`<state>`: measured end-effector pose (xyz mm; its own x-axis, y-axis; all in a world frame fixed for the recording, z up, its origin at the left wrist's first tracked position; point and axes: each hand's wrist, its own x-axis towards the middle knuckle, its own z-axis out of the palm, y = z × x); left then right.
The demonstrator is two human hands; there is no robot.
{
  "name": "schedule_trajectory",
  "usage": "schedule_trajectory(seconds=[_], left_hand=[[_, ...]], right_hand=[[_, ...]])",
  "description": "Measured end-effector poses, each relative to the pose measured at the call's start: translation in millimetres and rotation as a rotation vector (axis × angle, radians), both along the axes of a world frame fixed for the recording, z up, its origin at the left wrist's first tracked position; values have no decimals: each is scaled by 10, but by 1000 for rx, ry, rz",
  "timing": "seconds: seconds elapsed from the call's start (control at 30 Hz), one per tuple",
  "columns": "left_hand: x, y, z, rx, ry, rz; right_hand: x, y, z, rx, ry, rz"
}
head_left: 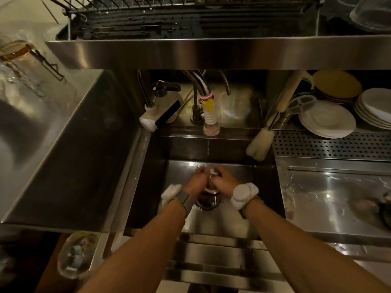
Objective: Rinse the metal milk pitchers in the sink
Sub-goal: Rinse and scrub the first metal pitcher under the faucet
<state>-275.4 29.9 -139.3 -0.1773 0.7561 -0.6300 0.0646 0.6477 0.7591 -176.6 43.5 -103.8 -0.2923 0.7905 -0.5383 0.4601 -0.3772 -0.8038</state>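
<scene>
Down in the sink (pixel 232 218), the left grip (pixel 195 182) and right grip (pixel 222 180) meet just above the drain (pixel 206 203). Each is curled round what I take for a small milk pitcher (pixel 212 173) held between them, neither hand nearer. Its long axis is hidden. The tap nozzle (pixel 210 123) hangs farther back.

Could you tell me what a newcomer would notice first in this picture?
The left hand and right hand meet low in the sink over the drain, gripping a small blurred object. Behind them hangs a tap with a yellow piece. White plates are stacked at right.
</scene>
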Motion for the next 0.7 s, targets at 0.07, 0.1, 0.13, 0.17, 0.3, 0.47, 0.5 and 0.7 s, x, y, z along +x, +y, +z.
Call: schedule_trajectory(seconds=[0.07,0.1,0.13,0.17,0.3,0.47,0.5,0.7], left_hand=[[-6,-73,-50,-40,13,-42],[-17,-11,0,36,12,-8],[-33,106,92,138,10,36],[-49,223,213,241,15,68],[-26,333,290,321,23,138],[15,-48,273,-70,-77,35],[-16,40,360,30,-53,80],[33,118,467,136,-11,68]], right_hand=[[10,-57,-60,15,-55,30],[4,-42,-23,33,5,-25],[-6,13,48,45,112,-106],[-26,88,120,82,212,-177],[-75,206,188,196,182,-214],[7,69,111,-23,-33,97],[-10,115,149,18,37,1],[-20,132,34,90,132,-137]])
